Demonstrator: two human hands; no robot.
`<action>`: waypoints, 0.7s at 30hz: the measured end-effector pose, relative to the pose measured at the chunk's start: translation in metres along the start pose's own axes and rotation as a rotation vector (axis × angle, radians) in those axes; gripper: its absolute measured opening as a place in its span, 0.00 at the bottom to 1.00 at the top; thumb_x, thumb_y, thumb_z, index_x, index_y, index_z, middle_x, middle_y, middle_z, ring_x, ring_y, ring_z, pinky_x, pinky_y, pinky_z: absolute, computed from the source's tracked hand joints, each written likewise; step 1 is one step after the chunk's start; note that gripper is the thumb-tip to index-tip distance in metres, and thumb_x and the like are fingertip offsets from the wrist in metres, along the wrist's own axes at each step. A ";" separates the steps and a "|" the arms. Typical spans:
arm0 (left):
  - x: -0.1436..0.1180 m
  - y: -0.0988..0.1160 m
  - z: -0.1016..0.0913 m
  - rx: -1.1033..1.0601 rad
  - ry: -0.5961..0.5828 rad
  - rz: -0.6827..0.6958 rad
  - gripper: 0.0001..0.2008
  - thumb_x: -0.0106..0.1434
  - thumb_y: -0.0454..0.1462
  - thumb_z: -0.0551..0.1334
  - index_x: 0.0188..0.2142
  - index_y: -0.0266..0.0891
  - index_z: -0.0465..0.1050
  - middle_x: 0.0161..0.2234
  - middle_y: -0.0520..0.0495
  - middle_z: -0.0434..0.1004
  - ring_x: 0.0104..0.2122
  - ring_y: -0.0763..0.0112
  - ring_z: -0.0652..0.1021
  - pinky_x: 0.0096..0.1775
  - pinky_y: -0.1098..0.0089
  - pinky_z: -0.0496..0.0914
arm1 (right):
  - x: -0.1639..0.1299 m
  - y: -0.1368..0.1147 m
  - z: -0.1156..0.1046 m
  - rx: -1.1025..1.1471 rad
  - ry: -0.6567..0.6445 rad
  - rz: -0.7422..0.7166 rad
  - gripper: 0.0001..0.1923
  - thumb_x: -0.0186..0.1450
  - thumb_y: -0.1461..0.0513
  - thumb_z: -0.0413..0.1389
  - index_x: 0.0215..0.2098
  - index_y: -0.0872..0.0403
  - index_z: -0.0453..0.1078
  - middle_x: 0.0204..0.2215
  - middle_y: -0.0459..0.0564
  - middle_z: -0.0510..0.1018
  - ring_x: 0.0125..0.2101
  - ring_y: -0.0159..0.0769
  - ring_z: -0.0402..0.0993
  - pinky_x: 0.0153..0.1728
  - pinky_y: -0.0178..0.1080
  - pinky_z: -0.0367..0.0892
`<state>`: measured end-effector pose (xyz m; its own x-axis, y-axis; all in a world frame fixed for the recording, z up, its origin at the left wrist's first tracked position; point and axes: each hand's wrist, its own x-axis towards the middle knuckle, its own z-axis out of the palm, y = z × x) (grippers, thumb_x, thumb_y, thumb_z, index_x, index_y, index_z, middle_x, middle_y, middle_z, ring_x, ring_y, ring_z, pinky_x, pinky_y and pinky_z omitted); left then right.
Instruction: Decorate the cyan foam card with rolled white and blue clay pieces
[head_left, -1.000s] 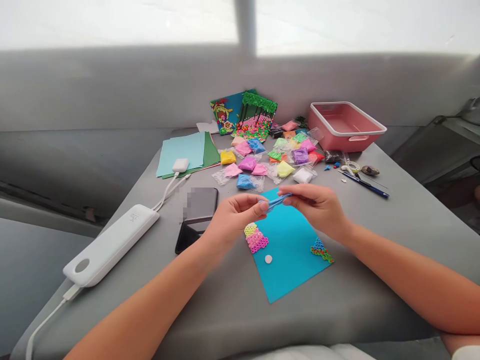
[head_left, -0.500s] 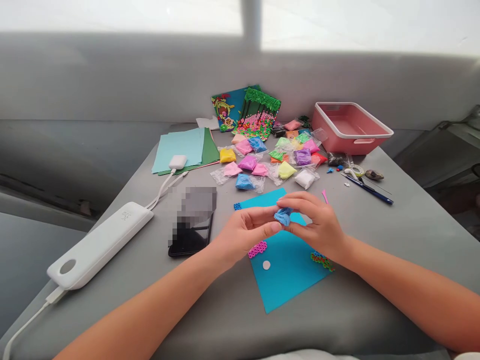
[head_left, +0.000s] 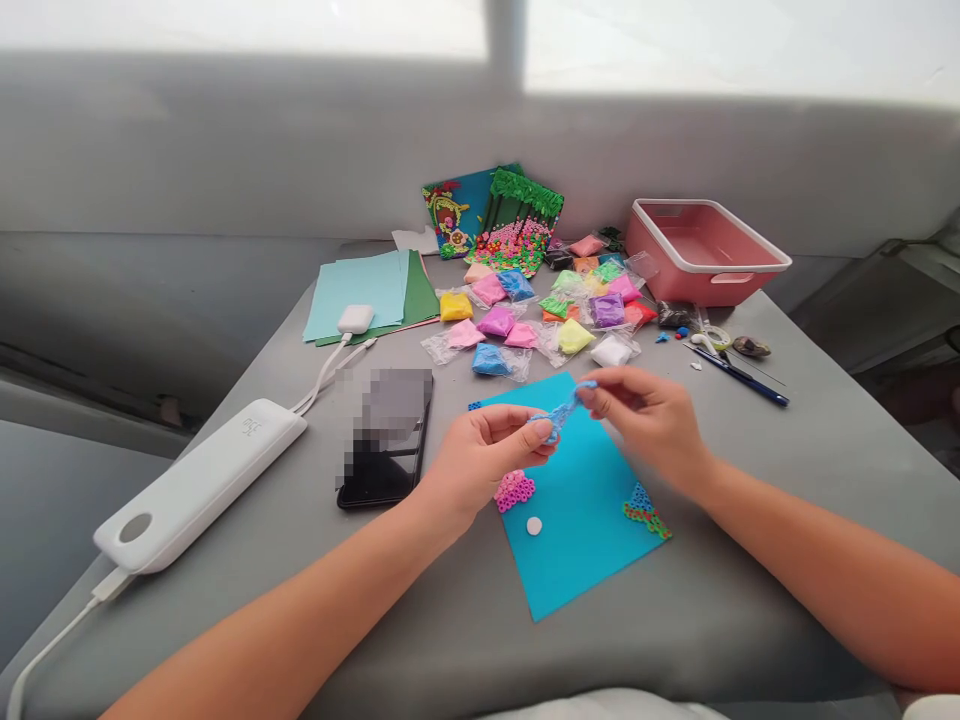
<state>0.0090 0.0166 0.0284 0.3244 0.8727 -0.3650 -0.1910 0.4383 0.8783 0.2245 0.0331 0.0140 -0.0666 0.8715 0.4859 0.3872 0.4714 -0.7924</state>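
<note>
A piece of light-blue modelling clay is stretched between my two hands over the blue sheet. My left hand pinches its thicker end between thumb and fingers. The thin, drawn-out end is held in the fingertips of my right hand. On the sheet below lie a white disc, a pink cluster of small rings at the left edge and a blue, green and red ring cluster at the right. My hands cover part of the sheet's upper half.
Several bagged clay packets spread across the back. Behind them lean two decorated panels. A pink basket stands back right, near a dark blue pen-like tool. To the left are a phone, a white power bank and coloured sheets.
My right hand has pulled away to the right, and the compact lump of blue clay is now drawn out between both hands. The right ring cluster shows more fully.
</note>
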 end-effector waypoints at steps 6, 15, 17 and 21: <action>0.001 -0.006 0.002 -0.069 -0.131 0.030 0.24 0.55 0.53 0.75 0.48 0.46 0.84 0.50 0.46 0.85 0.54 0.63 0.79 0.59 0.62 0.71 | 0.005 0.010 0.000 -0.002 0.050 0.085 0.26 0.60 0.55 0.70 0.55 0.50 0.72 0.32 0.45 0.79 0.30 0.31 0.77 0.28 0.32 0.77; 0.004 -0.005 -0.001 0.022 0.032 0.023 0.18 0.45 0.45 0.81 0.32 0.38 0.85 0.28 0.48 0.84 0.32 0.68 0.80 0.41 0.66 0.74 | -0.018 -0.012 0.009 -0.068 -0.086 -0.145 0.07 0.67 0.65 0.61 0.40 0.50 0.82 0.33 0.47 0.86 0.31 0.34 0.83 0.32 0.34 0.79; 0.004 -0.004 -0.001 -0.007 0.034 0.033 0.18 0.47 0.46 0.80 0.32 0.38 0.85 0.28 0.49 0.83 0.32 0.69 0.80 0.44 0.64 0.75 | -0.013 -0.008 0.003 -0.098 -0.050 -0.181 0.10 0.69 0.67 0.59 0.42 0.51 0.82 0.33 0.47 0.87 0.32 0.35 0.84 0.34 0.34 0.80; 0.004 -0.003 0.001 -0.098 -0.041 0.046 0.22 0.52 0.51 0.77 0.42 0.41 0.85 0.44 0.44 0.86 0.48 0.62 0.81 0.55 0.62 0.72 | -0.009 -0.003 0.000 -0.125 -0.080 -0.317 0.20 0.70 0.69 0.55 0.58 0.51 0.76 0.53 0.54 0.83 0.53 0.43 0.82 0.54 0.42 0.79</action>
<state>0.0121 0.0186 0.0244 0.3502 0.8837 -0.3106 -0.2955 0.4189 0.8586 0.2237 0.0234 0.0119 -0.2717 0.6943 0.6664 0.4448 0.7047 -0.5528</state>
